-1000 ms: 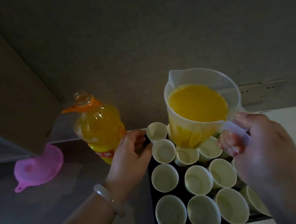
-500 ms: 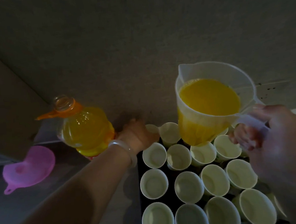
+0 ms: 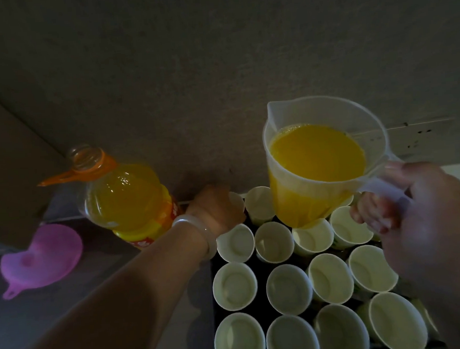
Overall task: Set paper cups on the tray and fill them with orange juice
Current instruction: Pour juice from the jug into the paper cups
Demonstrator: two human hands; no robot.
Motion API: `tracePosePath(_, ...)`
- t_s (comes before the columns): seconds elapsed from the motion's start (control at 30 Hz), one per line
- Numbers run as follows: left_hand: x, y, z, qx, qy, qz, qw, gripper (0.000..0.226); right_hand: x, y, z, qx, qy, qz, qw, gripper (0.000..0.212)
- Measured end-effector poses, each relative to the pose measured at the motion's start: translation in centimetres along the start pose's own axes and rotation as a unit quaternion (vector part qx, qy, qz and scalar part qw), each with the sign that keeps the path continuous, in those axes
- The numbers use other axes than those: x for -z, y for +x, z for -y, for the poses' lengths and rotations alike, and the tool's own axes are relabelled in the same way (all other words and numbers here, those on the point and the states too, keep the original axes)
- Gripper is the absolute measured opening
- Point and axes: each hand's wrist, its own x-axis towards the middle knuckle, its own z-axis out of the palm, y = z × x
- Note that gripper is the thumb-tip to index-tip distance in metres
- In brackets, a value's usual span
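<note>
A clear plastic jug (image 3: 315, 168), mostly full of orange juice, hangs over the far rows of cups with its spout pointing away from me. My right hand (image 3: 422, 215) grips its handle. Several white paper cups (image 3: 288, 288) stand packed on a black tray (image 3: 212, 262), and those in view hold no juice. My left hand (image 3: 215, 210) is wrapped around the far left corner cup (image 3: 237, 201), which it mostly hides. A pale bangle sits on that wrist.
An uncapped bottle of orange juice (image 3: 124, 198) stands left of the tray, close behind my left wrist. A pink silicone funnel (image 3: 43, 258) lies further left on the dark counter. A grey wall rises just behind the tray, with a socket strip (image 3: 422, 136) at right.
My left hand has reached from the tray's near left side to the far left corner cup. The jug has shifted right and slightly up, still level.
</note>
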Motion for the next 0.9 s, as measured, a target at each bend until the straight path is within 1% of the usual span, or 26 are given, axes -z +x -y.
tracePosePath(0.07, -0.1, -0.2, -0.2, -0.011, 0.006, -0.002, 1.0, 0.026, -0.3, 1.2, 0.0, -0.042, 0.002, -0.034, 0.999, 0.049)
tracePosePath(0.1, 0.1, -0.5, -0.4, -0.014, 0.011, 0.0, 1.0, 0.027, -0.5, 0.8, 0.1, -0.068, 0.036, -0.023, 0.997, 0.047)
tracePosePath(0.17, 0.3, -0.7, -0.6, -0.039, 0.052, -0.006, 0.998, 0.027, -0.8, 0.7, 0.4, -0.093, 0.07, -0.035, 0.993, 0.045)
tracePosePath(0.23, 0.5, -0.8, -0.7, -0.055, 0.084, -0.022, 0.995, 0.026, -1.1, 1.0, 0.4, -0.101, 0.075, -0.057, 0.99, 0.043)
tracePosePath(0.3, 0.6, -0.6, -0.6, -0.053, 0.058, -0.026, 0.997, 0.027, -1.4, 0.8, 0.4, -0.105, 0.083, -0.048, 0.99, 0.041)
tracePosePath(0.37, 0.5, -0.5, -0.5, -0.047, 0.004, -0.015, 0.999, 0.032, -1.2, 0.9, 0.2, -0.101, 0.086, -0.046, 0.99, 0.039)
tracePosePath(0.43, 0.5, -0.7, -0.1, -0.058, -0.026, -0.026, 0.998, 0.033, -1.5, 0.8, 0.2, -0.086, 0.074, -0.047, 0.992, 0.041)
tracePosePath(0.47, 0.5, -1.0, 0.3, -0.051, -0.046, -0.034, 0.997, 0.035, -1.4, 0.7, 0.1, -0.077, 0.073, -0.048, 0.993, 0.043)
tracePosePath(0.53, 0.4, -1.6, 1.1, -0.046, -0.099, -0.096, 0.989, 0.046, -1.2, 0.6, -0.3, -0.05, 0.026, -0.055, 0.997, 0.046)
tracePosePath(0.57, 0.3, -2.3, 1.2, -0.046, -0.115, -0.117, 0.985, 0.048, -1.3, 0.6, -0.3, -0.035, -0.007, -0.061, 0.997, 0.048)
tracePosePath(0.6, 0.1, -3.0, 1.3, -0.044, -0.114, -0.134, 0.983, 0.047, -1.3, 0.6, -0.4, -0.021, -0.014, -0.068, 0.997, 0.049)
tracePosePath(0.67, -0.3, -4.9, 1.2, -0.051, -0.104, -0.183, 0.976, 0.048, -1.3, 0.7, -0.5, -0.028, 0.032, -0.066, 0.997, 0.045)
tracePosePath(0.7, -0.4, -6.0, 1.1, -0.046, -0.108, -0.197, 0.973, 0.051, -1.3, 0.7, -0.4, -0.022, 0.036, -0.063, 0.997, 0.041)
tracePosePath(0.77, -1.0, -8.1, 0.8, -0.034, -0.092, -0.18, 0.979, 0.061, -1.8, 0.7, -0.1, -0.003, 0.025, -0.065, 0.998, 0.038)
tracePosePath(0.83, -1.8, -9.5, 0.7, -0.034, -0.059, -0.148, 0.987, 0.066, -2.0, 0.8, -0.1, -0.035, 0.05, -0.052, 0.997, 0.044)
tracePosePath(0.9, -2.3, -10.1, 0.4, -0.027, -0.054, -0.137, 0.989, 0.067, -2.3, 0.9, 0.0, -0.055, 0.062, -0.044, 0.996, 0.046)
